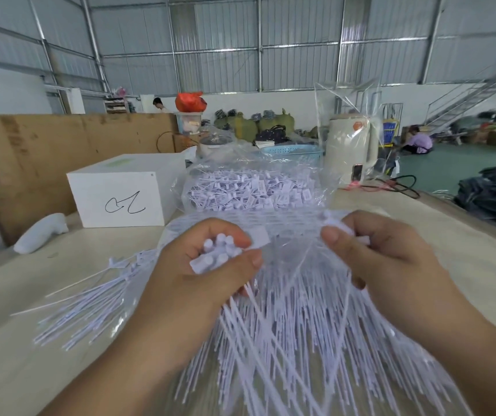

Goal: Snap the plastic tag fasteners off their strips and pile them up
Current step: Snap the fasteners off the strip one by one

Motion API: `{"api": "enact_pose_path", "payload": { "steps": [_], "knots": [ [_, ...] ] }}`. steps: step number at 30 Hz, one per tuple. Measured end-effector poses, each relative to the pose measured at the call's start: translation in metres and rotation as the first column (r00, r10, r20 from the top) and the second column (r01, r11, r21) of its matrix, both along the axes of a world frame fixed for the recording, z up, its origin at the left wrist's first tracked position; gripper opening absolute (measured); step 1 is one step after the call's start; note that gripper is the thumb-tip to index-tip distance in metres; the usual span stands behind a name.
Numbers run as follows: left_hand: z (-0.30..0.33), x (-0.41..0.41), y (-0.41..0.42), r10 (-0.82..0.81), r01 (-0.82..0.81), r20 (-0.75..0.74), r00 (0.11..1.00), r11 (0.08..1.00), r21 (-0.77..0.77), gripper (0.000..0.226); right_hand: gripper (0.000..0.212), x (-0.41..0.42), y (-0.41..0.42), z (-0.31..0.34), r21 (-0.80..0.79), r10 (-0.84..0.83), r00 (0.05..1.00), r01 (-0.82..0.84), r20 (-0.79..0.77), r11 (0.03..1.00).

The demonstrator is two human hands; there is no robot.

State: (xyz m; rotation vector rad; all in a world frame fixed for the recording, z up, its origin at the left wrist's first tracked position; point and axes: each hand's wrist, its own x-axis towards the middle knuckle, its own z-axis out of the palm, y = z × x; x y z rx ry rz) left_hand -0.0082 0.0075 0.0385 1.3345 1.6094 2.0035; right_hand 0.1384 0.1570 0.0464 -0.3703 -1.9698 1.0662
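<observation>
My left hand (201,274) grips a bundle of white tag fasteners (216,253), their block heads poking up between thumb and fingers and their thin tails hanging down. My right hand (381,253) pinches the head end of other fasteners (339,228) on a strip. Between and below both hands fans a wide mass of white fastener tails (294,334). A loose pile of separated fasteners (90,304) lies on the table at the left. Behind the hands, a clear plastic bag (255,190) holds many more fasteners.
The work lies on a pale wooden table (30,370). A white box (120,193) with a black scribble stands at the back left, a white handheld object (42,232) beside it. A cream kettle (351,151) and blue basket (291,151) stand behind the bag.
</observation>
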Motion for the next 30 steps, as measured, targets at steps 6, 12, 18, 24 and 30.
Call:
{"api": "enact_pose_path", "payload": {
  "steps": [6,12,18,24,30],
  "knots": [
    [-0.007,0.001,0.003,-0.256,0.249,-0.029,0.966,0.957,-0.152,0.020,0.035,-0.004,-0.009,-0.012,0.001,0.409,0.886,-0.419,0.218,0.908],
    [-0.001,-0.005,-0.004,-0.495,0.476,0.042,0.868,0.803,-0.359,0.040,0.038,-0.002,0.000,-0.013,-0.044,0.450,0.833,-0.461,0.321,0.886],
    [0.001,-0.011,-0.008,-0.569,0.495,0.016,0.822,0.700,-0.515,0.035,0.038,-0.003,-0.004,-0.015,-0.067,0.473,0.803,-0.484,0.362,0.872],
    [-0.003,-0.015,-0.007,-0.532,0.445,-0.028,0.846,0.735,-0.511,0.023,0.043,-0.002,0.001,-0.009,0.002,0.375,0.756,-0.445,0.536,0.895],
    [-0.007,-0.017,-0.005,-0.549,0.452,-0.037,0.835,0.722,-0.524,0.022,0.043,-0.004,0.003,-0.013,0.073,0.282,0.761,-0.395,0.584,0.916]
  ]
}}
